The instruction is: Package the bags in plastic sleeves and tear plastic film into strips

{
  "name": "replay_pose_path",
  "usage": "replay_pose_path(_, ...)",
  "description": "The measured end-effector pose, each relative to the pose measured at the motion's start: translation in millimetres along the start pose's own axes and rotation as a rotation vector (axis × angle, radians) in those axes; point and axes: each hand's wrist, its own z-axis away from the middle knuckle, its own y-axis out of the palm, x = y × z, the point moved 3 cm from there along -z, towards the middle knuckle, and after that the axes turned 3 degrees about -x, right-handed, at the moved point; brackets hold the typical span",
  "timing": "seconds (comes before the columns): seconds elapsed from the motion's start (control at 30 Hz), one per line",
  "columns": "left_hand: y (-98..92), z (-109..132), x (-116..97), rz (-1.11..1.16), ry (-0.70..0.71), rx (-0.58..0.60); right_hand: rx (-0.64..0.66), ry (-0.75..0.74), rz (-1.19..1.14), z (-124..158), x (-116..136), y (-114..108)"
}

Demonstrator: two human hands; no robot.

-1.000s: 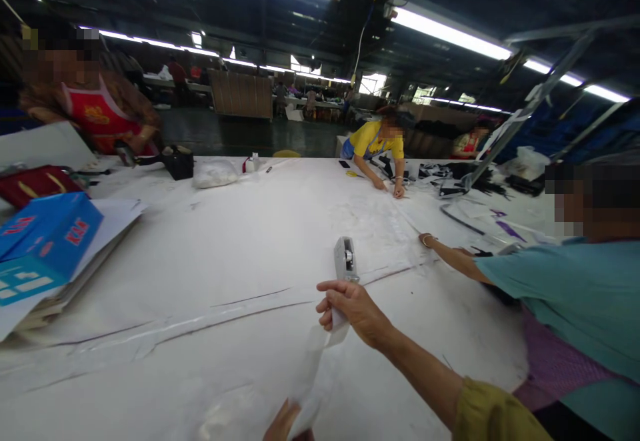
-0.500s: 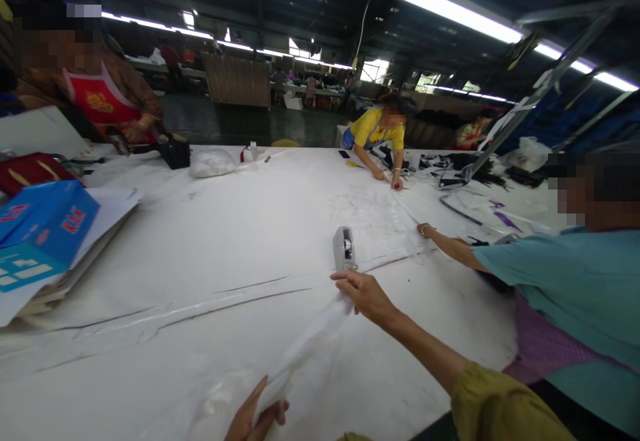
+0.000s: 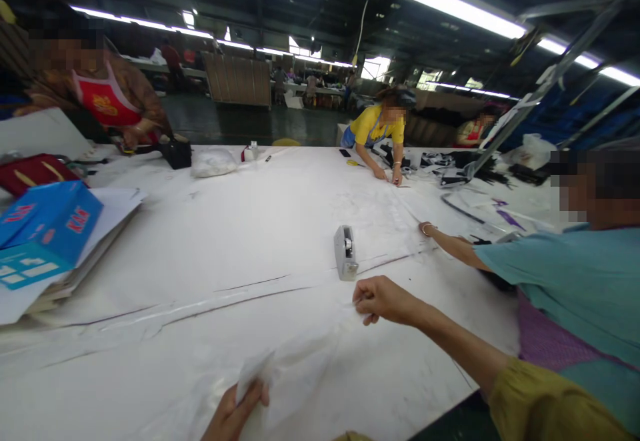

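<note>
My right hand [image 3: 383, 299] is stretched out over the white table [image 3: 240, 227], its fingers pinched on the far end of a thin, see-through white sheet [image 3: 295, 361]. My left hand [image 3: 233, 414] at the bottom edge grips the near end of the same sheet. The sheet lies spread between the two hands on the table top. A grey tape dispenser [image 3: 345, 252] stands just beyond my right hand, not touched.
A person in a teal shirt [image 3: 565, 287] at my right reaches a hand [image 3: 427, 229] onto the table. A blue box [image 3: 43, 227] on papers lies at the left. A person in yellow [image 3: 380, 137] leans over the far edge; another in a red apron [image 3: 105, 104] stands far left.
My right hand has drawn back from the tape dispenser toward me and to the right. The sheet, held up before, now lies lower and wider across the table. My left hand has moved left.
</note>
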Motion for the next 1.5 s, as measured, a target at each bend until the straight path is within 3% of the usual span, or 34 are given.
replay_pose_path(0.07, -1.0, -4, -17, 0.118, 0.038, -0.062, -0.09, -0.179, 0.327, 15, 26, 0)
replay_pose_path(0.13, 2.5, -11, -41, 0.252, 0.103, -0.048, -0.069, -0.368, 0.561, 38, 55, 10)
replay_pose_path(0.2, 12.0, -19, -68, 0.332, 0.161, 0.034, 0.125, -0.451, 0.619, 62, 77, 27)
replay_pose_path(0.27, 26.8, -25, -92, 0.354, 0.208, 0.111, 0.34, -0.434, 0.623, 83, 94, 47)
replay_pose_path(0.33, 45.3, -27, -112, 0.376, 0.236, 0.179, 0.436, -0.415, 0.631, 94, 113, 60)
replay_pose_path(0.4, 63.2, -23, -126, 0.408, 0.24, 0.235, 0.394, -0.485, 0.637, 91, 136, 65)
replay_pose_path(0.53, 85.1, -10, -132, 0.317, 0.218, 0.246, 0.12, -0.659, 0.683, 63, 172, 47)
replay_pose_path(0.67, 92.2, -1, -119, 0.286, 0.118, 0.207, 0.007, -0.6, 0.682, 38, 175, 31)
replay_pose_path(0.9, 90.2, 6, -115, 0.341, 0.076, 0.146, -0.085, -0.484, 0.505, 35, 163, 32)
replay_pose_path(1.33, 89.7, 10, -115, 0.201, 0.043, 0.121, -0.099, -0.371, 0.468, 31, 152, 29)
replay_pose_path(1.5, 90.5, 6, -112, 0.209, 0.067, 0.116, -0.11, -0.453, 0.571, 33, 154, 31)
